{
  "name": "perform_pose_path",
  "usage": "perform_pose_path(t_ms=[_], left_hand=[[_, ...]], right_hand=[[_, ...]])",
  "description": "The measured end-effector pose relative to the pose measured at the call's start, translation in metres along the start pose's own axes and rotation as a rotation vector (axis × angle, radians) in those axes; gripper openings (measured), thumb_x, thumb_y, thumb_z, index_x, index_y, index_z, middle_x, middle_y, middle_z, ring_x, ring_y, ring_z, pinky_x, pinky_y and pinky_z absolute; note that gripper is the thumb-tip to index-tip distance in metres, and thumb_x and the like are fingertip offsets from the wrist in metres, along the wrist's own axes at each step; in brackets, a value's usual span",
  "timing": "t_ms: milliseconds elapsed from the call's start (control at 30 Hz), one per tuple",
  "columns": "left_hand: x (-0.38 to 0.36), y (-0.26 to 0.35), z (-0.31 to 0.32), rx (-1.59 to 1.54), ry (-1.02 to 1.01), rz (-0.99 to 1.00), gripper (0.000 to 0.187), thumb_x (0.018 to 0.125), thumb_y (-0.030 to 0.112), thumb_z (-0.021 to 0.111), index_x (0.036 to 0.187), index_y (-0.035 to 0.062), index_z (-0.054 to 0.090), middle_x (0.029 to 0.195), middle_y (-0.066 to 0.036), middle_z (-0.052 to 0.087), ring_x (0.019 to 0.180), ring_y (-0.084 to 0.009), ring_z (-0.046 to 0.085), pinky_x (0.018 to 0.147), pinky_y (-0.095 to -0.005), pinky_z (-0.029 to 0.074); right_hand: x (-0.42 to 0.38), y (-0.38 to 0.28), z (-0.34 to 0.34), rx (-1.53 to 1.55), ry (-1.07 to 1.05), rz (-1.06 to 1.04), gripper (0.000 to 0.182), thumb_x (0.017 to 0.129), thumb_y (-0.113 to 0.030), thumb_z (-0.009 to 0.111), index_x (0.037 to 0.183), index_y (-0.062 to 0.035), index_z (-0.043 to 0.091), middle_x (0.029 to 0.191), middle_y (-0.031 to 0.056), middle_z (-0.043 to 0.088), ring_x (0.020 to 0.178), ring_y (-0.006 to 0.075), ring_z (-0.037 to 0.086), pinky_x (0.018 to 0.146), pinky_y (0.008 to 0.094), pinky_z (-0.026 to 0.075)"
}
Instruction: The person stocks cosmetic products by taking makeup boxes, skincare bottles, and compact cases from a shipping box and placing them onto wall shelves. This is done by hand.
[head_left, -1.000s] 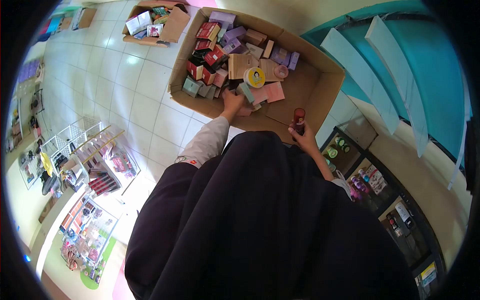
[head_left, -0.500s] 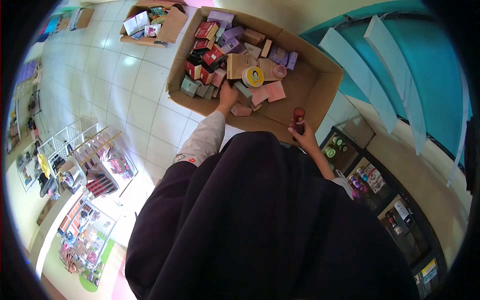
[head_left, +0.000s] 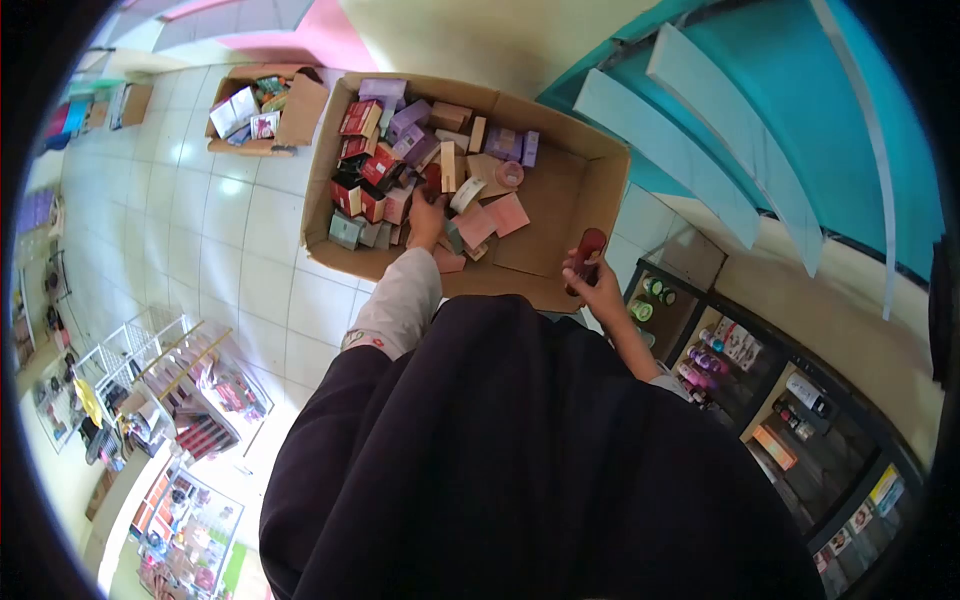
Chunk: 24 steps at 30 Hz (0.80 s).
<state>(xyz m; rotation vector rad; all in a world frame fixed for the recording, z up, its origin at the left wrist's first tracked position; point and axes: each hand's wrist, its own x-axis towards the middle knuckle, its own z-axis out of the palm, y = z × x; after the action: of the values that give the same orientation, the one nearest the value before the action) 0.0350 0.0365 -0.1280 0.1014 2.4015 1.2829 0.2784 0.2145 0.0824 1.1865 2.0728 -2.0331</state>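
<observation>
A large cardboard box point(head_left: 575, 270) full of small product boxes lies in front of me. Deep among those boxes is my left hand point(head_left: 427, 222), its fingers partly hidden between them; I cannot tell whether they grip anything. Just above its fingertips shows a dark red item point(head_left: 432, 178). Beside it a kraft-brown box point(head_left: 448, 166) stands on edge, and a round tub point(head_left: 467, 194) is tipped on its side. Pink boxes point(head_left: 507, 213) lie right of this hand. My right hand point(head_left: 597, 287) is closed around a dark red bottle point(head_left: 590, 244) at the carton's near right corner.
A smaller open carton point(head_left: 297, 115) with mixed packages sits on the tiled floor point(head_left: 245, 215) at the back left. On the right stands a dark shelf unit point(head_left: 735, 325) with bottles and tubs. White shelf boards point(head_left: 670, 160) run along the turquoise wall. Wire racks point(head_left: 150, 350) stand left.
The kraft-brown box has tilted up on edge and the yellow-lidded tub has tipped onto its side. My left hand has reached further among the boxes. The right hand keeps the bottle. The view has shifted.
</observation>
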Motion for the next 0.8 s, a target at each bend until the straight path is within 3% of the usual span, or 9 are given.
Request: perform_pose_path(t_ms=[67, 167, 267, 300, 333, 400, 467, 633, 800], left_hand=[[-0.014, 0.029, -0.012, -0.083, 0.011, 0.072, 0.034, 0.081, 0.011, 0.061, 0.108, -0.0004, 0.045, 0.102, -0.018, 0.060, 0.092, -0.0331, 0.059, 0.079, -0.0373, 0.045], [-0.020, 0.048, -0.029, -0.152, 0.029, 0.249, 0.038, 0.087, 0.015, 0.055, 0.117, -0.0013, 0.040, 0.106, -0.016, 0.054, 0.096, -0.0236, 0.053, 0.085, -0.0313, 0.042], [-0.015, 0.044, -0.038, -0.610, -0.093, 0.098, 0.038, 0.092, 0.021, 0.047, 0.123, 0.0001, 0.037, 0.107, -0.011, 0.052, 0.097, -0.0174, 0.052, 0.082, -0.0280, 0.042], [-0.038, 0.093, -0.057, -0.653, -0.075, 0.018, 0.037, 0.093, 0.023, 0.045, 0.123, 0.0020, 0.038, 0.101, -0.007, 0.053, 0.087, -0.0138, 0.055, 0.074, -0.0263, 0.046], [-0.034, 0.089, -0.058, -0.816, -0.131, -0.053, 0.035, 0.094, 0.025, 0.044, 0.122, 0.0046, 0.040, 0.091, -0.004, 0.054, 0.075, -0.0113, 0.055, 0.066, -0.0259, 0.047], [-0.047, 0.129, -0.075, -0.966, -0.203, -0.084, 0.026, 0.094, 0.031, 0.040, 0.105, 0.0093, 0.051, 0.078, 0.000, 0.054, 0.066, -0.0104, 0.053, 0.058, -0.0236, 0.044], [-0.043, 0.136, -0.081, -1.183, -0.380, -0.203, 0.020, 0.093, 0.031, 0.042, 0.093, 0.0138, 0.053, 0.068, 0.006, 0.047, 0.057, -0.0057, 0.044, 0.050, -0.0203, 0.037], [-0.102, 0.245, -0.106, -1.217, -0.260, -0.251, 0.017, 0.092, 0.031, 0.046, 0.093, 0.0154, 0.052, 0.071, 0.006, 0.051, 0.056, -0.0060, 0.048, 0.047, -0.0206, 0.038], [-0.117, 0.251, -0.106, -1.245, -0.310, -0.027, 0.013, 0.088, 0.023, 0.050, 0.093, 0.0103, 0.053, 0.075, 0.001, 0.054, 0.066, -0.0095, 0.054, 0.058, -0.0237, 0.044]], right_hand=[[0.002, -0.023, -0.007, 0.105, 0.014, -0.017, 0.037, 0.083, -0.015, 0.064, 0.113, -0.0035, 0.048, 0.096, 0.0030, 0.059, 0.080, 0.0089, 0.055, 0.068, 0.0234, 0.044], [-0.004, -0.079, -0.027, 0.224, 0.014, -0.054, 0.039, 0.083, -0.015, 0.063, 0.117, -0.0045, 0.047, 0.092, 0.0015, 0.056, 0.078, 0.0096, 0.054, 0.071, 0.0246, 0.043], [-0.023, -0.139, -0.052, 0.354, -0.006, -0.183, 0.045, 0.082, -0.012, 0.062, 0.122, -0.0042, 0.042, 0.091, 0.0007, 0.053, 0.081, 0.0103, 0.054, 0.075, 0.0253, 0.042], [-0.032, -0.155, -0.062, 0.381, 0.013, -0.242, 0.048, 0.081, -0.010, 0.062, 0.123, -0.0046, 0.039, 0.092, 0.0015, 0.052, 0.083, 0.0110, 0.053, 0.076, 0.0258, 0.042], [-0.042, -0.172, -0.071, 0.405, 0.029, -0.305, 0.050, 0.081, -0.008, 0.061, 0.124, -0.0049, 0.037, 0.094, 0.0022, 0.052, 0.085, 0.0117, 0.053, 0.076, 0.0264, 0.042], [-0.061, -0.201, -0.099, 0.480, -0.028, -0.427, 0.058, 0.078, -0.002, 0.058, 0.128, -0.0068, 0.028, 0.101, 0.0054, 0.051, 0.092, 0.0153, 0.053, 0.079, 0.0295, 0.043], [-0.082, -0.231, -0.122, 0.447, 0.055, -0.485, 0.056, 0.078, -0.001, 0.057, 0.126, -0.0069, 0.029, 0.102, 0.0062, 0.051, 0.092, 0.0166, 0.054, 0.079, 0.0307, 0.043], [-0.155, -0.327, -0.173, 0.294, 0.282, -0.754, 0.056, 0.078, 0.000, 0.060, 0.126, -0.0054, 0.033, 0.108, 0.0077, 0.050, 0.100, 0.0195, 0.056, 0.081, 0.0332, 0.047], [-0.229, -0.426, -0.243, 0.134, 0.601, -1.278, 0.053, 0.077, -0.003, 0.065, 0.124, -0.0005, 0.041, 0.108, 0.0080, 0.053, 0.099, 0.0197, 0.056, 0.082, 0.0341, 0.047]])
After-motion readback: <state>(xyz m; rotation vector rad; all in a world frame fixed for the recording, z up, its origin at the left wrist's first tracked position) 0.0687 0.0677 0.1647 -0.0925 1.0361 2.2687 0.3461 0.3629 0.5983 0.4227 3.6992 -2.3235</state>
